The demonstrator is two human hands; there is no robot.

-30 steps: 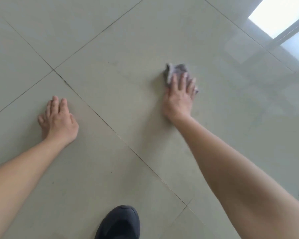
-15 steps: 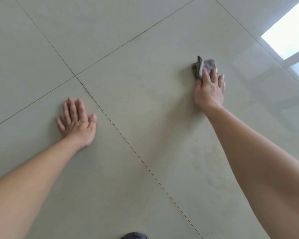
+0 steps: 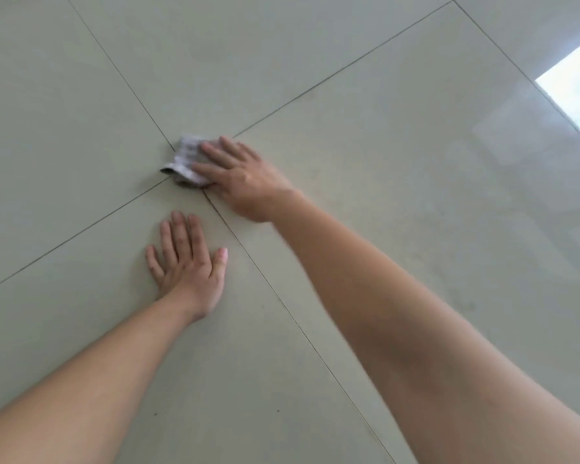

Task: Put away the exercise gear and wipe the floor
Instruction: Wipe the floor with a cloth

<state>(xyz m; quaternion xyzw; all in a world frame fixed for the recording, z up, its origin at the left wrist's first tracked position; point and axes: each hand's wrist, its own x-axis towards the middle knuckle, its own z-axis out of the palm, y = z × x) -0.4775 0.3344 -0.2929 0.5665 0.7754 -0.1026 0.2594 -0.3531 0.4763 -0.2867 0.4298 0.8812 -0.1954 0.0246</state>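
A small crumpled grey cloth point(image 3: 185, 160) lies on the pale tiled floor point(image 3: 399, 182), right where four tiles meet. My right hand point(image 3: 245, 179) presses flat on the cloth's right part, fingers pointing left, and looks blurred. My left hand point(image 3: 188, 266) rests flat on the floor just below the cloth, fingers spread, holding nothing. No exercise gear is in view.
Dark grout lines point(image 3: 282, 306) cross the floor diagonally. A bright window reflection point(image 3: 576, 92) shines on the glossy tiles at the right edge. A few tiny dark specks point(image 3: 278, 410) dot the tile near me.
My right hand has swept the cloth leftward across the tile to the grout crossing. The view has shifted, so my left hand now sits closer to the middle, and the dark shoe is out of view.
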